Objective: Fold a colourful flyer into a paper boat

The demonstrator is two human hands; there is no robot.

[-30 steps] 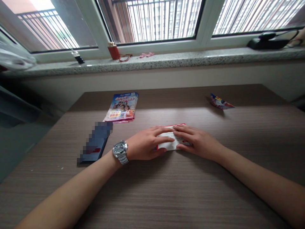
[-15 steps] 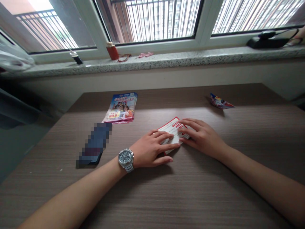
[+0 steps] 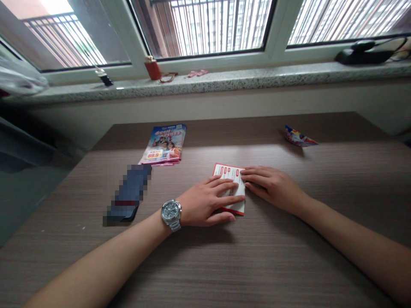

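A small paper sheet (image 3: 229, 172), white with red edges and red printed labels, lies flat on the table in front of me; it looks folded, though I cannot count its layers. My left hand (image 3: 210, 200), with a silver watch (image 3: 171, 212) on the wrist, rests across it, fingers stretched out and palm down. At the sheet's right edge, the fingertips of my right hand (image 3: 272, 186) touch the paper, its fingers extended and close together. The left fingers cover part of the print.
A stack of colourful flyers (image 3: 165, 143) lies at the back left, with a dark, pixelated phone-like object (image 3: 130, 194) nearer me. Toward the back right sits a folded paper boat (image 3: 298, 137). On the stone windowsill (image 3: 231, 81) stands a red container (image 3: 152, 68).
The sheet has turned on the table, so its sides now run nearly straight toward me. My right fingers moved from on top of it to its right edge; the left hand stays over it.
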